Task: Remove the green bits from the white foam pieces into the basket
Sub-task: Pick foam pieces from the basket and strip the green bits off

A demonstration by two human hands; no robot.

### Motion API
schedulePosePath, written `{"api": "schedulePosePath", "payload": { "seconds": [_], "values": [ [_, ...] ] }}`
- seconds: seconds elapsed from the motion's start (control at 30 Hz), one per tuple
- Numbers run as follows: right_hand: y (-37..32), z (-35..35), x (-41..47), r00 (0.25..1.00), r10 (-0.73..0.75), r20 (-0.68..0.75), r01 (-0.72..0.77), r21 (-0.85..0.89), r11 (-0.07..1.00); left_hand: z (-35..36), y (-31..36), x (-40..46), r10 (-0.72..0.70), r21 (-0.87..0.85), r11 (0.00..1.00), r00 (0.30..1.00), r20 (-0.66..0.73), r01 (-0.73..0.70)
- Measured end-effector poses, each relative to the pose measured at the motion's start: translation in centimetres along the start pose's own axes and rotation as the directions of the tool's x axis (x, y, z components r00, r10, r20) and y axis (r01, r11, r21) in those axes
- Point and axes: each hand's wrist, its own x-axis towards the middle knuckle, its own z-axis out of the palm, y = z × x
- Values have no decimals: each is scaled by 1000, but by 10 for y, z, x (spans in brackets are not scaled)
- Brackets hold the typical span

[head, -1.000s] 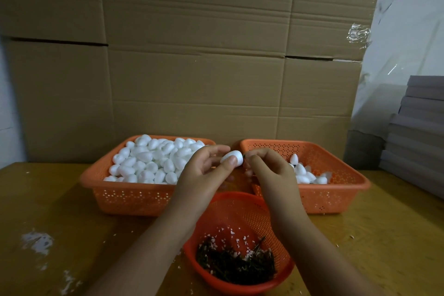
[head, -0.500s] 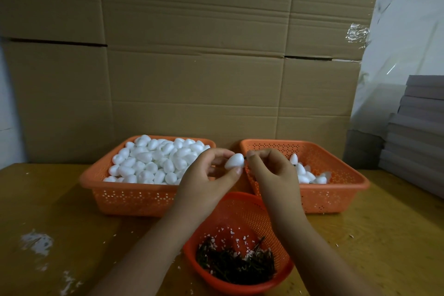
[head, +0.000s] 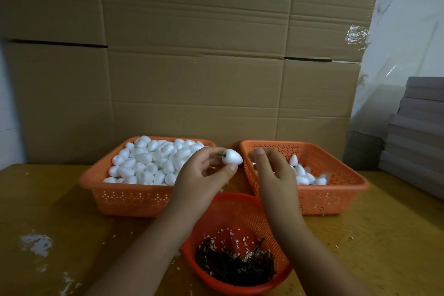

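the left hand sits just left of centre frame, thumb and fingers pinching a white foam piece by its rounded body. a short green bit pokes out of the piece's left end, pointing toward the fingers. the piece is held up in the air, above the gap between the two rectangular baskets.

the right hand hangs just to the right of it, apart from the foam, fingers loosely curled and gripping nothing that can be seen; its fingertips are blurred.

below both hands, at lower centre, sits the round orange basket on the worktop, its bottom covered with a dark heap of green bits and a scatter of white crumbs. the right forearm crosses in front of its right rim.

at middle left, the left orange basket is piled high with white foam pieces. at middle right, the right orange basket holds only a small cluster of them along its near-left side, partly hidden behind the right hand.

white smudges mark the worktop at lower left. big cardboard boxes fill the background behind the baskets, and a stack of grey boards rises at the right edge of the frame.
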Motion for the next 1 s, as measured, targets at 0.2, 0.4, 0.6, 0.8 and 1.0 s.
{"api": "schedulePosePath", "payload": {
  "seconds": [0.2,0.4,0.6,0.8,1.0],
  "values": [
    [-7,-3,1,991,122,59,-127,87,988,-1,-1,-1,-32,-7,999,999,-3,32],
    [-13,-1,-2,991,127,52,-132,111,985,-2,-2,0,-18,7,1000,1000,-14,18],
    [-13,-1,-3,992,113,54,-120,131,984,-1,-2,0,-6,27,1000,1000,-26,7],
    [-14,-2,-4,993,79,85,-93,179,979,-3,-6,3,77,149,986,997,-9,-74],
    [-10,3,-6,982,-145,122,142,35,989,-2,-13,3,109,397,910,993,50,-120]
  ]
}}
